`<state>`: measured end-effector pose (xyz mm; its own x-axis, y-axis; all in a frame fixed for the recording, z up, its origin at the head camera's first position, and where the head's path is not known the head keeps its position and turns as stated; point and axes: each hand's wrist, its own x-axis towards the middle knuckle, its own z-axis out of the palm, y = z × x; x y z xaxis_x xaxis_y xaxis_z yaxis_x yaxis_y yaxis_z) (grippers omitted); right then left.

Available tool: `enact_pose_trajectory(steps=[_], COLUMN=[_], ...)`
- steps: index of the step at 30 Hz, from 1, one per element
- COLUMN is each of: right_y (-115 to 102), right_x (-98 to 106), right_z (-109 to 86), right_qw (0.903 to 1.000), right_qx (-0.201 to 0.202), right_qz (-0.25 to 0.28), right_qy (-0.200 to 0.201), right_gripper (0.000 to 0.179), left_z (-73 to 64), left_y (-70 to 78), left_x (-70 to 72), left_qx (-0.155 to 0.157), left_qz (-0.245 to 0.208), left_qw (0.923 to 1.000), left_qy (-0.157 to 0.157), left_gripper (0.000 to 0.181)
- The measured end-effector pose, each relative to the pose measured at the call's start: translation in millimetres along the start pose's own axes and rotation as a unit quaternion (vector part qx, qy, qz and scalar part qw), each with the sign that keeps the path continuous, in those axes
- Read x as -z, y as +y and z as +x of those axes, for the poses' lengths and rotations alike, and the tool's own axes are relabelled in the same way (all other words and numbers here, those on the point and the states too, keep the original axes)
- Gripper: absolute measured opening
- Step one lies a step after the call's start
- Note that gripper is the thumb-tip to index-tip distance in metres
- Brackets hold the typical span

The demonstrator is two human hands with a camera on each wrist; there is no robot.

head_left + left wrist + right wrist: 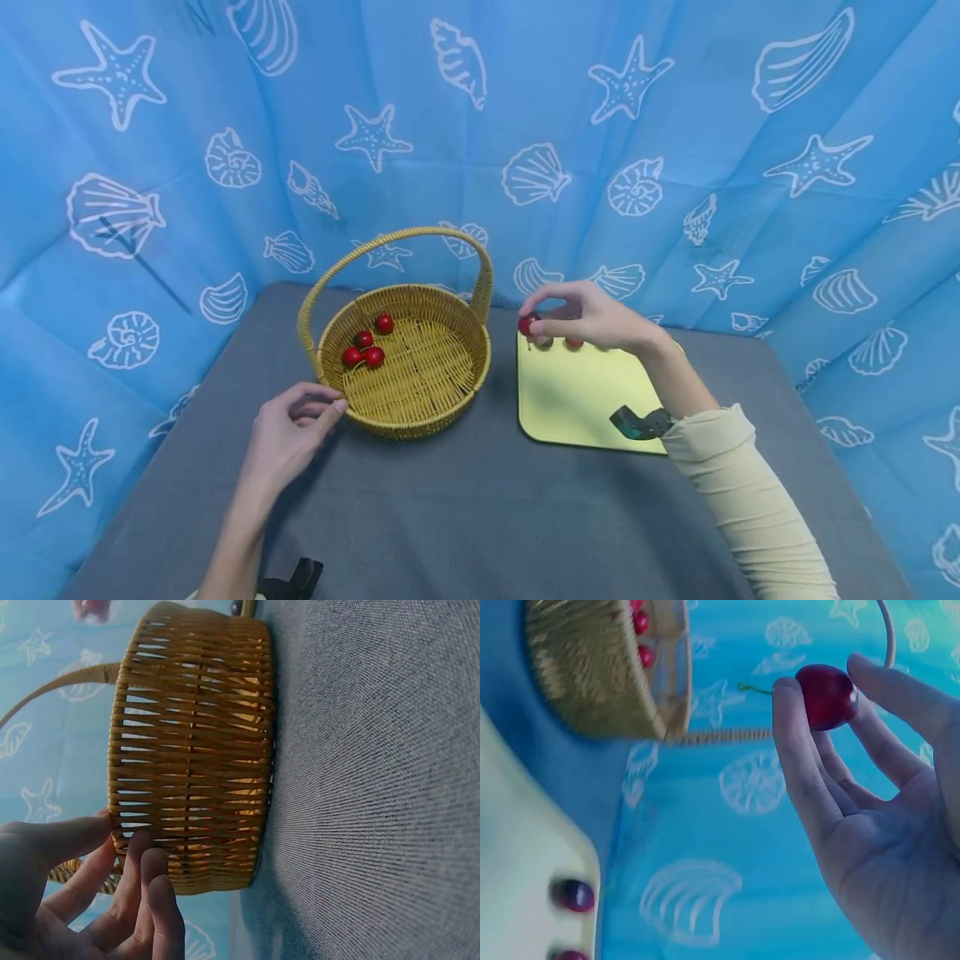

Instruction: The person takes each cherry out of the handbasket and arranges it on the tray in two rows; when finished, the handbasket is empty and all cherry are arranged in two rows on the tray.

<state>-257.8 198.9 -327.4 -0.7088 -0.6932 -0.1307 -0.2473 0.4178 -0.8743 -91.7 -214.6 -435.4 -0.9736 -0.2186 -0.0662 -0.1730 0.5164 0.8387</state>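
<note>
My right hand (pixel 596 317) pinches a dark red cherry (pixel 826 697) between thumb and fingertips; its green stem (pixel 754 689) sticks out past the fingers. That hand is above the far left corner of a pale yellow tray (pixel 577 396), where more cherries (pixel 573 342) lie partly behind it. To the left stands a round wicker basket (pixel 405 421) with a tall arched handle. Several red cherries (pixel 374 357) sit at the left inside it. My left hand (pixel 288 429) holds the basket's near left rim, thumb and fingers pinching the woven edge (pixel 114 796).
A grey cloth (pixel 465 508) covers the table under basket and tray. Behind and on both sides hangs a blue curtain (pixel 465 125) printed with white shells and starfish. The basket handle (pixel 397 235) arches up over the basket's opening.
</note>
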Motion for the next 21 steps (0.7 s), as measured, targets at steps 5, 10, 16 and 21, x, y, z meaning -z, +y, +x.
enact_pose_trajectory(steps=[5,10,16,21], right_y=[24.8,51.1,82.1,110.7], right_x=[20.3,38.0,55.0,63.6], right_z=[-27.5,-51.6,-73.9,-82.3], right_qw=[0.9992,0.9967,0.9885,0.9763], right_qx=[0.011,-0.011,-0.069,-0.113], right_qz=[-0.007,-0.015,-0.039,-0.055], right_qy=[0.037,0.079,0.129,0.176], right_gripper=[0.025,0.033,0.046,0.052], left_z=[0.1,0.3,0.7,0.5], left_y=[-0.2,0.2,1.2,1.7], left_x=[-0.2,0.7,0.7,0.4], left_qx=[0.003,0.010,0.015,0.015], left_qz=[0.001,0.001,0.001,-0.001], left_qw=[1.0000,0.9999,0.9999,0.9999], left_qy=[-0.002,-0.006,-0.007,-0.007], left_gripper=[0.032,0.033,0.033,0.033])
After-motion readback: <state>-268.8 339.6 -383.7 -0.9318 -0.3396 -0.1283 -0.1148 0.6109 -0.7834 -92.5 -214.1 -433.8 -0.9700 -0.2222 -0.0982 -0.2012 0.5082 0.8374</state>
